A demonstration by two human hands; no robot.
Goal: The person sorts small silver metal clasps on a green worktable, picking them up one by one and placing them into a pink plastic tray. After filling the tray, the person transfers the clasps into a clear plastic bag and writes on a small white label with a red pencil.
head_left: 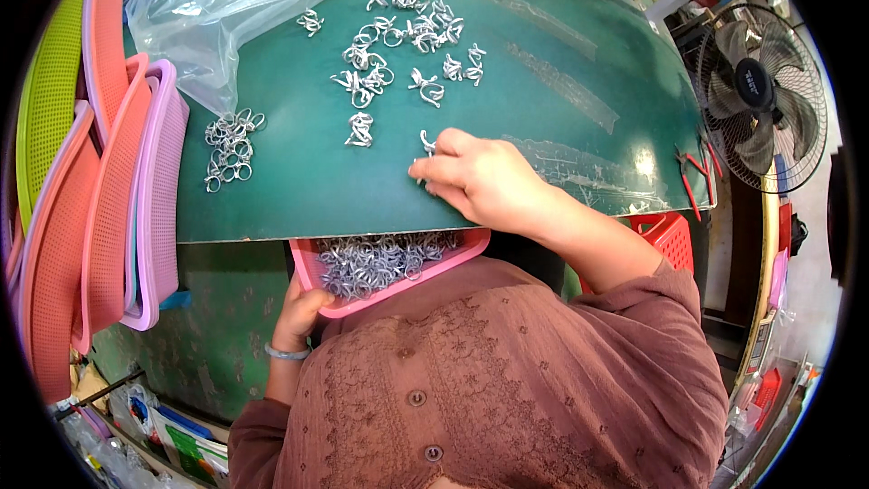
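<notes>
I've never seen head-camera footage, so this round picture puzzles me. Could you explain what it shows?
There is no machine here: a person works with two bare hands. A wide fisheye camera on their head looks down, so straight edges bend. The left hand grips the rim of a pink basket holding many small grey metal rings, below the table's front edge. The right hand is at a small silvery piece over the green table; its grip is hidden. More silvery clusters lie there, near a clear plastic bag.

Left hand (299, 317) low, right hand (487, 179) forward, fingers (441, 168) bent, forearm (593, 234) slanting.
</notes>
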